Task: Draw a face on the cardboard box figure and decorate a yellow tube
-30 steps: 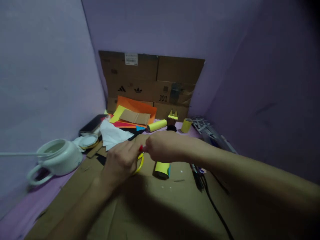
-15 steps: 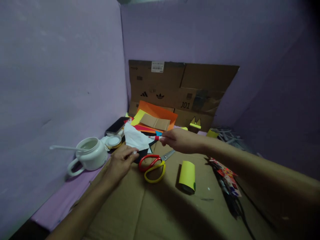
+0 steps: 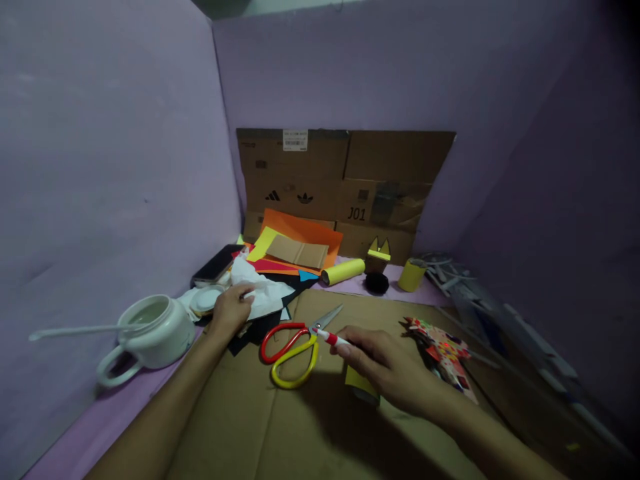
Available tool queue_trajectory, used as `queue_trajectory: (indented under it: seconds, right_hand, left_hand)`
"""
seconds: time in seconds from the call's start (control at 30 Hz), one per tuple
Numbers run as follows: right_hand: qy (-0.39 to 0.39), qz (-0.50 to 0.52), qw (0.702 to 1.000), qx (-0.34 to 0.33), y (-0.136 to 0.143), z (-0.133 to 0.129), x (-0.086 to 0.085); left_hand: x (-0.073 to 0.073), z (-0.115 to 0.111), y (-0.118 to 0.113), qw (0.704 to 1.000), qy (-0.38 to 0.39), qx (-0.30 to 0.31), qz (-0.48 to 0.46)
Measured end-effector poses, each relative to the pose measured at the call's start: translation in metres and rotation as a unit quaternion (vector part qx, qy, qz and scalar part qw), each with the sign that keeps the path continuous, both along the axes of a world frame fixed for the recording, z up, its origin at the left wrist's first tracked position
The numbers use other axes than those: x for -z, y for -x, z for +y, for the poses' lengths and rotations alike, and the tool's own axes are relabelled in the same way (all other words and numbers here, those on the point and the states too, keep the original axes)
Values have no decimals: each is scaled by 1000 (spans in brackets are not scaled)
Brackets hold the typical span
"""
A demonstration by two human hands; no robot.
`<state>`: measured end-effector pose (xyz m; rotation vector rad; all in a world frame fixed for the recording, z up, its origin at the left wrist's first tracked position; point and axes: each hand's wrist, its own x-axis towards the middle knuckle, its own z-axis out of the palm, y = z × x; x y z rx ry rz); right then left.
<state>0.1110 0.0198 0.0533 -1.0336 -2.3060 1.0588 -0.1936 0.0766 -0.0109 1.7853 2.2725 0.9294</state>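
My right hand (image 3: 383, 363) is closed around a slim white marker (image 3: 333, 338) with red bands, its tip pointing left above the scissors. The scissors (image 3: 295, 360), with one red and one yellow handle, lie on the cardboard with their blades to the upper right. Beneath my right hand a yellow paper-covered tube (image 3: 361, 385) is partly hidden. On the left, my left hand (image 3: 233, 312) has its curled fingers on a crumpled white tissue (image 3: 265, 293) that rests over black paper (image 3: 255, 333).
A white mug (image 3: 160, 340) with a stick across it stands left, near a round lid (image 3: 206, 300) and a phone (image 3: 219, 263). Coloured sheets (image 3: 300, 230) lie behind. Yellow rolls (image 3: 343, 272) and an eared brown piece (image 3: 378, 257) sit at the back; a patterned bundle (image 3: 443, 347) lies right.
My right hand with the marker has come back from the tissue, toward me and over the yellow tube. My left hand has shifted onto the tissue, which now lies lower. The view has shifted slightly.
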Motion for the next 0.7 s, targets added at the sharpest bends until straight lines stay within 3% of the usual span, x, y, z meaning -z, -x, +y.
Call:
queue_trajectory:
  seconds: [0.1,0.2,0.33,0.43,0.53,0.7]
  right_hand:
    - [28,41,999,14,-5,-6,10]
    - [43,54,997,34,-8,-13,15]
    - [59,62,994,68,-12,-22,15]
    - [68,80,991,82,-21,-29,14]
    - [76,156,977,124,-39,-33,16]
    - [103,379,892,223,-74,-32,29]
  left_hand:
    - [-5,-5,-2,999,-26,-36,0]
    - [-21,-19,-18,993,-101,-67,-4]
    - [-48,-47,-61,985,-163,-12,-48]
    - [-56,-64,-94,984,-140,38,-106]
    - [-51,-71,-120,981,-82,79,-160]
    - [-35,-78,-152,969,55,159,-180]
